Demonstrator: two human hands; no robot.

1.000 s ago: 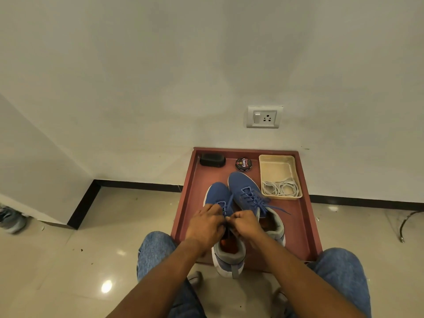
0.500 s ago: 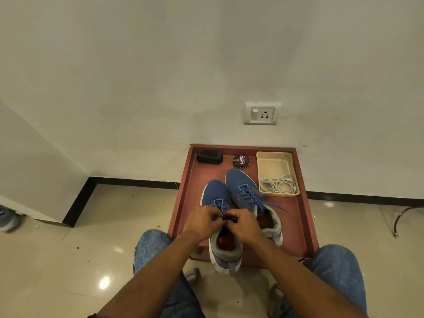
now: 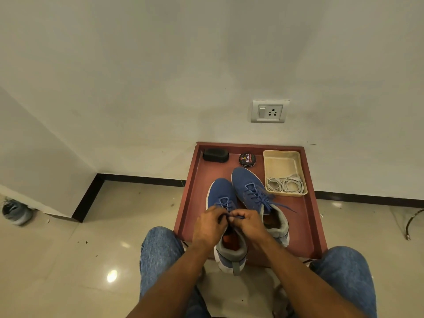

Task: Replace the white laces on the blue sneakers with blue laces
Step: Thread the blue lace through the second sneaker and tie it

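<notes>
Soft, even indoor light is filling the scene, moderately bright, with faint mottled shading showing on the wall (image 3: 160,65). A small glare spot is reflecting off the glossy floor (image 3: 112,276). Wide-angle distortion is bending the edges, and fine detail is looking slightly soft throughout.

We are drawing our left hand (image 3: 210,227) and right hand (image 3: 249,226) closer together over the near sneaker (image 3: 226,226), knuckles now almost meeting, both pinching the blue lace (image 3: 226,204) at the top eyelets. We are also tilting our head slightly, shifting the view.
</notes>
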